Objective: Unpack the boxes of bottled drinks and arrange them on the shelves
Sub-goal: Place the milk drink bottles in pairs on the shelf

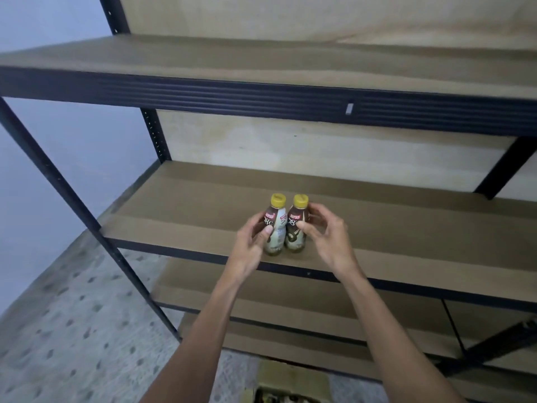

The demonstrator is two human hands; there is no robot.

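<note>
Brown plastic, yellow-capped left bottle (274, 229) and right bottle (295, 229) stand side by side near the front edge of the middle wooden shelf (406, 228). The left hand (251, 245) and right hand (328, 237) clasp one each at mid-body. The bottles are probably light, stiff and slick-labelled.

Yellow caps are seen on the left bottle (277, 231) and the right bottle (292, 240) at centre frame; their labels are coloured dark brown and cream, with a red banner lettered in white. The shelf boards (406, 228) are shown in brown, crossed by lighter and darker bands, and are edged by a black metal frame (261, 91). A pale yellowish wood tone is seen on the back panel (319, 149). The wall (58, 141) at the left is tinted pale blue-grey. The floor (72, 330) at the lower left is patterned in grey with darker speckles. A dull yellow-brown is shown on the cardboard box (290, 376) at the bottom edge.
</note>
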